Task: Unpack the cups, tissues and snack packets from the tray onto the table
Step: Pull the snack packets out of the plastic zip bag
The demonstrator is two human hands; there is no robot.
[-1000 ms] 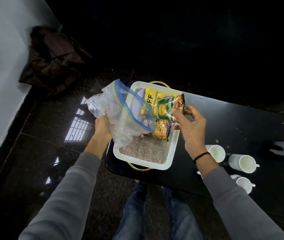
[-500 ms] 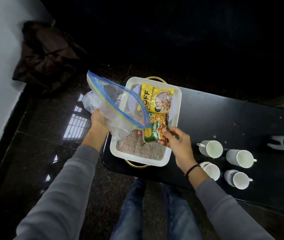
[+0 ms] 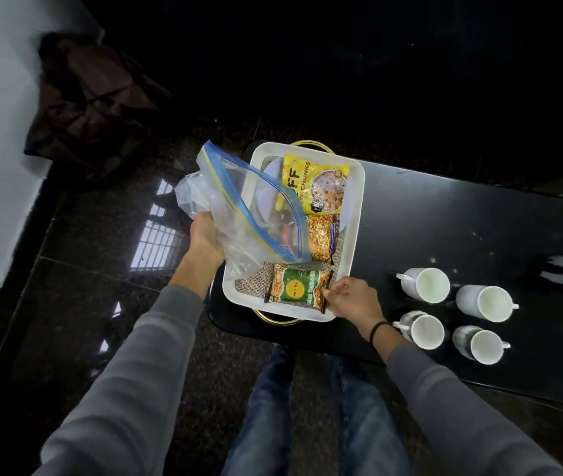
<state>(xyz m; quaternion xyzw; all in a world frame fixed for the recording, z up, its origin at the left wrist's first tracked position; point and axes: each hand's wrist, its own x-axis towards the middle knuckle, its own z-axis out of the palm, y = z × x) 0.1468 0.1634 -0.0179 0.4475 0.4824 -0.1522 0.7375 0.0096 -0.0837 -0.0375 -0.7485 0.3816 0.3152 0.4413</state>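
Snack packets lie in a white rectangular tray with rounded corners [image 3: 353, 231], which sits at the left end of a long black table [image 3: 451, 235]. The person's left hand [image 3: 206, 235] is closed around the bunched bottom of a clear plastic zip bag with a blue seal strip [image 3: 235, 214], held up over the tray's left edge with its mouth gaping toward the tray. The right hand [image 3: 350, 298] pinches the right end of a green and orange snack packet [image 3: 299, 286], which rests flat on the woven brown mat [image 3: 256, 281] at the tray's near end. Just beyond it lies an orange packet of fried sticks [image 3: 319, 240], and at the far end a yellow packet printed "CHUNKS" [image 3: 316, 185]. Something small and reddish shows through the bag, too blurred to name. To the right of the tray, four white ceramic cups [image 3: 426, 285] stand upright on the table in a loose square, well apart from the tray. A gold handle [image 3: 274, 319] peeps out under the tray's near rim.
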